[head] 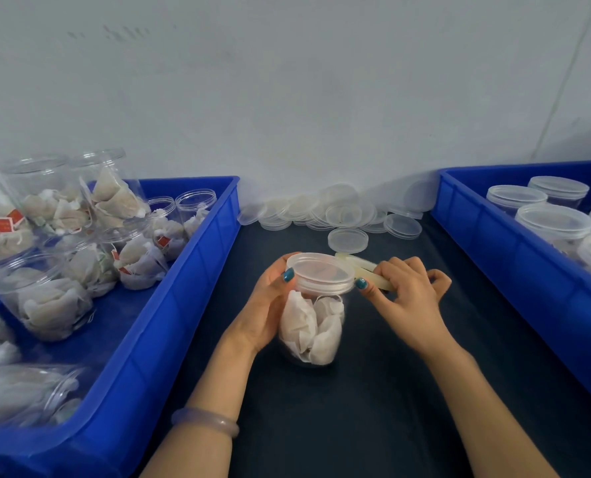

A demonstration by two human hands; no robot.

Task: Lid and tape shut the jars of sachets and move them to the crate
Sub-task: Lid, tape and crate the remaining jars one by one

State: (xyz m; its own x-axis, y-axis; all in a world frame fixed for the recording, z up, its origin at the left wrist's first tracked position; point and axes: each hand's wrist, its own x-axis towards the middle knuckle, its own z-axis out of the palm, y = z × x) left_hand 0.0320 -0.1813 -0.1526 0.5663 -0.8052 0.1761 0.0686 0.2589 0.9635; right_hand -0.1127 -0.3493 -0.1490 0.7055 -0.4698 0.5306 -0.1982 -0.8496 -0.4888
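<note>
A clear jar [310, 331] full of white sachets stands on the dark table in the middle, with a translucent lid [320, 273] on top. My left hand [268, 305] grips the jar's left side just under the lid, thumb on the lid's rim. My right hand [406, 291] holds a pale yellowish roll of tape [366, 270] against the lid's right edge, thumb touching the rim. The blue crate [515, 257] at the right holds several lidded jars [553, 222].
A blue crate [170, 298] at the left holds several open jars of sachets [42, 298]. A heap of loose lids [325, 210] lies against the back wall, one lid [348, 240] just behind the jar. Dark table surface [339, 419] lies in front.
</note>
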